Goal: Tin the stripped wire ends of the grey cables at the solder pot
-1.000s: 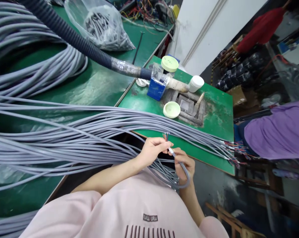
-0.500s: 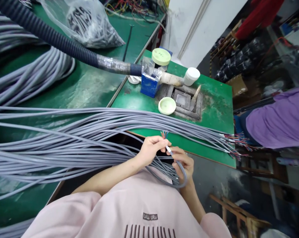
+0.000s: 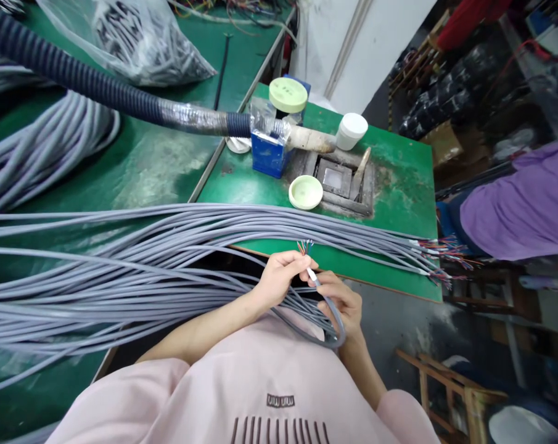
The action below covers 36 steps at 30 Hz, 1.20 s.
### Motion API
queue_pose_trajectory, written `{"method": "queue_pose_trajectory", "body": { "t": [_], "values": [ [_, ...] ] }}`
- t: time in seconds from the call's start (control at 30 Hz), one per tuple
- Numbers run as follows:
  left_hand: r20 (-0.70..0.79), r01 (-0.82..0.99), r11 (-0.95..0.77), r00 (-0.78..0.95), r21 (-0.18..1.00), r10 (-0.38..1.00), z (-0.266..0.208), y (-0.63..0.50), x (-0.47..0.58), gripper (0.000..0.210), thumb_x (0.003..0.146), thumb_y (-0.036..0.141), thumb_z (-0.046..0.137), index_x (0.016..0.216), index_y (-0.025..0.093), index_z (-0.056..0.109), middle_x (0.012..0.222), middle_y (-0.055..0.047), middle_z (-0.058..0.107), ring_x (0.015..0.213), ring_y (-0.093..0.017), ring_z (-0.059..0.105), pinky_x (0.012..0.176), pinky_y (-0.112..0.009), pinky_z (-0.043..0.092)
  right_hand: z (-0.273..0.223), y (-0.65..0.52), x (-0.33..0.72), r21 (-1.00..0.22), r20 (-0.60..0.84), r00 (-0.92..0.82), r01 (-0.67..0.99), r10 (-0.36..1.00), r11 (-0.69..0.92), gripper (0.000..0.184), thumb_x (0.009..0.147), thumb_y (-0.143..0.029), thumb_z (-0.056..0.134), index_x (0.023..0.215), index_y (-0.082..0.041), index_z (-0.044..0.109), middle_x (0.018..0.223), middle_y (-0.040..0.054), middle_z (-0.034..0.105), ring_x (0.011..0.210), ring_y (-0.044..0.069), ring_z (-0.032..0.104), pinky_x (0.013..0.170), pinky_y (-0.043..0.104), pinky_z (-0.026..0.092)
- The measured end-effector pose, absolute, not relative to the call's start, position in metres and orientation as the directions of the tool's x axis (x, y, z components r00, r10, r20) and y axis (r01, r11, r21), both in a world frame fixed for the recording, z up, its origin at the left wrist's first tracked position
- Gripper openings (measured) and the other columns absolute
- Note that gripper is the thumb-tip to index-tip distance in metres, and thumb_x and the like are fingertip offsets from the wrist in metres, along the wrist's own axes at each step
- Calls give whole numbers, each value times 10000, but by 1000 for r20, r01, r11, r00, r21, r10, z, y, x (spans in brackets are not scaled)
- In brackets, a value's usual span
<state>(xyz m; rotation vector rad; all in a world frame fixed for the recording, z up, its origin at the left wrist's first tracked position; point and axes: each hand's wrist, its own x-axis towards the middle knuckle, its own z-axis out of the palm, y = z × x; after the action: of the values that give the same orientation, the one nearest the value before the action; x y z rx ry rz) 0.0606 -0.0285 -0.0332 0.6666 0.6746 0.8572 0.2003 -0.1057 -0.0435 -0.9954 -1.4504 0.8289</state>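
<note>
A grey multi-core cable (image 3: pixel 333 313) curves up between my hands, with a white band near its stripped end. Its thin coloured wires (image 3: pixel 304 248) fan out at the top. My left hand (image 3: pixel 285 274) pinches the cable end at the base of those wires. Lower down, my right hand (image 3: pixel 342 300) is closed around the grey jacket just below the white band. Behind my hands a long bundle of grey cables (image 3: pixel 260 221) lies across the green bench, its stripped coloured ends (image 3: pixel 445 253) reaching over the right edge. More grey cables (image 3: pixel 158 314) run close to my left forearm.
Beyond the bundle stand a solder pot (image 3: pixel 336 177), a pale green dish (image 3: pixel 306 192), a white tub (image 3: pixel 351 131) and a blue box (image 3: pixel 268 154) holding a dark ribbed hose (image 3: pixel 121 98). A person in a purple top (image 3: pixel 521 197) is at the right.
The camera view has shifted slightly, so the bench items appear a little higher and further left. Both hands keep hold of the cable in nearly the same pose.
</note>
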Motion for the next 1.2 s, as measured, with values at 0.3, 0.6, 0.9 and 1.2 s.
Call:
{"method": "queue_pose_trajectory", "body": {
  "t": [0.3, 0.6, 0.9, 1.2],
  "values": [
    [188, 2, -229, 563, 973, 805, -33, -13, 45, 206, 832, 321, 638, 972, 202, 731, 803, -60, 705, 759, -173, 610, 753, -327, 450, 2, -214, 308, -310, -78, 224, 921, 971, -238, 268, 831, -258, 507, 977, -232, 730, 814, 79, 747, 727, 255, 692, 674, 400, 548],
    [380, 570, -642, 520, 512, 765, -44, 19, 63, 183, 891, 252, 553, 1028, 233, 673, 986, -84, 660, 935, -253, 528, 798, -406, 334, -20, -178, 262, -680, -353, 122, 647, 927, -344, 299, 879, -367, 533, 1061, -197, 698, 912, 71, 759, 802, 199, 702, 775, 339, 551],
    [603, 393, -766, 473, 508, 642, -25, 4, 56, 88, 875, 231, 587, 950, 216, 630, 875, -59, 629, 851, -212, 548, 767, -358, 355, -28, -119, 254, -962, -186, 356, -254, 916, -97, 464, 881, -542, 466, 1209, -216, 512, 918, 75, 720, 534, 123, 612, 440, 240, 480],
    [228, 31, -335, 674, 942, 703, -25, -24, 43, 228, 869, 303, 609, 1070, 203, 650, 868, -46, 653, 850, -177, 588, 798, -331, 435, 22, -130, 249, -954, 39, 299, 296, 953, -53, 299, 931, -413, 440, 789, -203, 598, 467, -31, 531, 398, 102, 449, 425, 232, 343]
  ]
}}
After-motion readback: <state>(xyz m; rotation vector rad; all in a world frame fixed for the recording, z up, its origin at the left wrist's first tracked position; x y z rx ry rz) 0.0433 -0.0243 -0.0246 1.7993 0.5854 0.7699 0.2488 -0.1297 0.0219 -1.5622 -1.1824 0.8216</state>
